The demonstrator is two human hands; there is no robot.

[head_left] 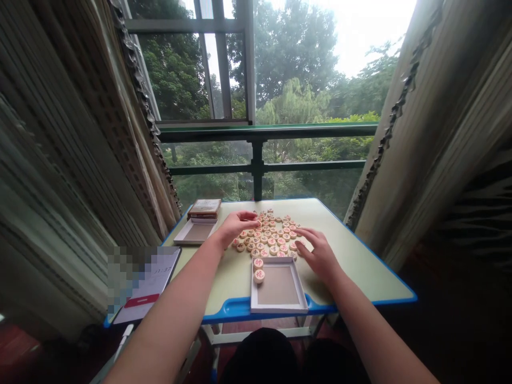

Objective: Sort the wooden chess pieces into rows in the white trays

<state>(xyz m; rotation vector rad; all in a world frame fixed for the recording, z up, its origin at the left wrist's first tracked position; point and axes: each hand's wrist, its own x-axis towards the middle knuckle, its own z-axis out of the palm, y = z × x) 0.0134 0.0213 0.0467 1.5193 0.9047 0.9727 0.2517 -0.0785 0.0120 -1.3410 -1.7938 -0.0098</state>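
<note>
Round wooden Chinese chess pieces (273,241) with red and dark characters lie in a loose cluster on the table. My left hand (237,225) reaches over the cluster's left side. Its fingers are stretched out, with the thumb a little apart from them; I make out no piece held. On the right edge of the cluster rests my right hand (319,250), its fingers spread beside the outer pieces. A shallow white box tray (302,288) sits in front, near the table edge. Two red-marked pieces (259,276) lie at its left side, one behind the other.
A second shallow tray (186,238) and a flat brown box (204,207) stand at the back left. A tablet (154,282) lies at the left edge of the blue-rimmed table (352,272). Curtains (132,138) hang at both sides; a green railing (260,132) runs behind.
</note>
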